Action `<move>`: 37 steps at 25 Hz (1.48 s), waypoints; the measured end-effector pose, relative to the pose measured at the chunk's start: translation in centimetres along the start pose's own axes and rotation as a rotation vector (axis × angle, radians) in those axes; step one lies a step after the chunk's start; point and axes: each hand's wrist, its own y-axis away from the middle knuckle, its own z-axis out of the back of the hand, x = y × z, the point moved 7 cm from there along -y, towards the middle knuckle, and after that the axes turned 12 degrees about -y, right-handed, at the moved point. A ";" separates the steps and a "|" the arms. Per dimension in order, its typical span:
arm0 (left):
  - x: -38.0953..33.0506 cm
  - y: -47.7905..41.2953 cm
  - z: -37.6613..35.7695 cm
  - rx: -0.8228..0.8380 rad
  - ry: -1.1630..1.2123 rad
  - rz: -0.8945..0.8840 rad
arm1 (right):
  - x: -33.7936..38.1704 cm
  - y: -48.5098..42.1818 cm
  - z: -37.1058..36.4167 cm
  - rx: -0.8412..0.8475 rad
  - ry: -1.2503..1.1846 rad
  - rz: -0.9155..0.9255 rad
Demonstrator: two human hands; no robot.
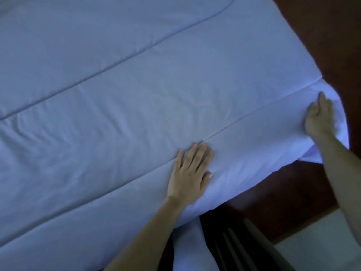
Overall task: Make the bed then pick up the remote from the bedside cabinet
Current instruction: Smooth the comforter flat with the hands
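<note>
L hand [190, 171] lies flat, fingers spread, pressing the duvet [136, 94] near the bed edge; holds nothing. R hand [319, 118] is curled shut on the duvet's corner over the dark floor [312, 26]. Duvet is mostly smooth, w/ light creases centre-left. Remote and cabinet aren't in view.

Risks: a hard pull w/ R hand could drag the duvet off-square or bunch it up by the L palm; letting go early lets the corner sag floorward.
</note>
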 end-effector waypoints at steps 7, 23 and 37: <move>8.1 6.1 -0.8 -0.016 0.009 0.309 | 9.6 23.7 -12.0 0.043 0.081 0.631; 3.5 13.6 2.2 0.389 0.158 -0.273 | 2.9 18.4 0.0 0.337 0.093 0.047; -8.6 -14.2 32.6 -0.304 1.106 0.061 | 16.5 12.3 27.1 0.281 -0.644 0.713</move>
